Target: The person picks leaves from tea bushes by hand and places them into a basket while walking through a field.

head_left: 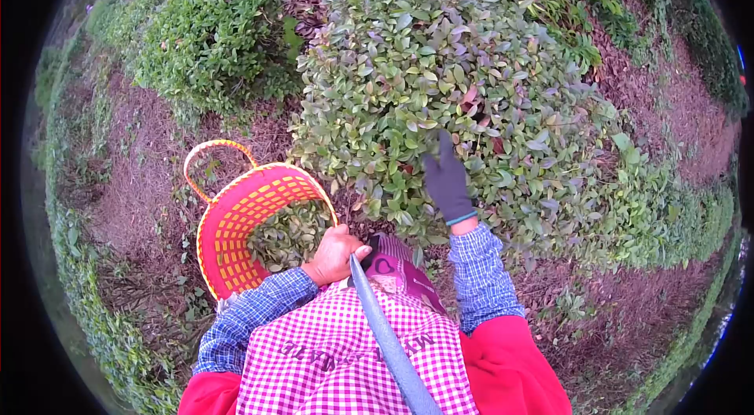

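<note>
My left hand (pixel 336 255) is bare and closed at the right side of the red and yellow woven basket (pixel 228 238), gripping its rim. Green leaves (pixel 292 236) lie inside the tilted basket. My right hand (pixel 449 179) wears a dark glove with a teal cuff edge. It reaches over the near side of a broad leafy bush (pixel 471 77), with finger and thumb apart and no leaf visible between them. Some of its fingers are hard to make out. A grey strap-like piece (pixel 393 344) runs down from beside my left hand over the pink checked apron (pixel 314 360).
A second, rounder green bush (pixel 212 38) stands at the upper left. Brown ground with dry litter (pixel 149 171) surrounds both bushes. Low green plants (pixel 660 219) grow at the right, and more greenery lines the left edge.
</note>
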`<control>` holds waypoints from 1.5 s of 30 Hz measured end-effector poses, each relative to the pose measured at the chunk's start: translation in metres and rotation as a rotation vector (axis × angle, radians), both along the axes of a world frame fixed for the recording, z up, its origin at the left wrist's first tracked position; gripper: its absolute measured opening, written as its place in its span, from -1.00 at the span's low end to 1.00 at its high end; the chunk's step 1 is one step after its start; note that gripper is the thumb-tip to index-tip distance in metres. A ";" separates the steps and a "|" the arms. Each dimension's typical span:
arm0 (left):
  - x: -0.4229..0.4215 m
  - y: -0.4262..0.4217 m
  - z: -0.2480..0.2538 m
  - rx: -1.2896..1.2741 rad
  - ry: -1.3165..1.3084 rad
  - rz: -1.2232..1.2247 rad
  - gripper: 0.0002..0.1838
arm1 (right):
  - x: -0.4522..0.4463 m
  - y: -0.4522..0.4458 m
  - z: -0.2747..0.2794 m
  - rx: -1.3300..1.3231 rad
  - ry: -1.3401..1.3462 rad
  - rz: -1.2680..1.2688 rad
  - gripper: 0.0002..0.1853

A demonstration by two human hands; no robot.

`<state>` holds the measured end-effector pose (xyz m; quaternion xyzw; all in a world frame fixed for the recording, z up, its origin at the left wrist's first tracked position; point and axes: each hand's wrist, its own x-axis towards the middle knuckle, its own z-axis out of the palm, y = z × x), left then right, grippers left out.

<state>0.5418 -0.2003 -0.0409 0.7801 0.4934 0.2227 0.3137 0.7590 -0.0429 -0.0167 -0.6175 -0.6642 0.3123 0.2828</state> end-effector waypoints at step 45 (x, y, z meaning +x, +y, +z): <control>-0.021 -0.015 -0.030 -0.135 0.011 -0.051 -0.60 | -0.066 -0.077 0.009 0.180 0.348 0.111 -0.86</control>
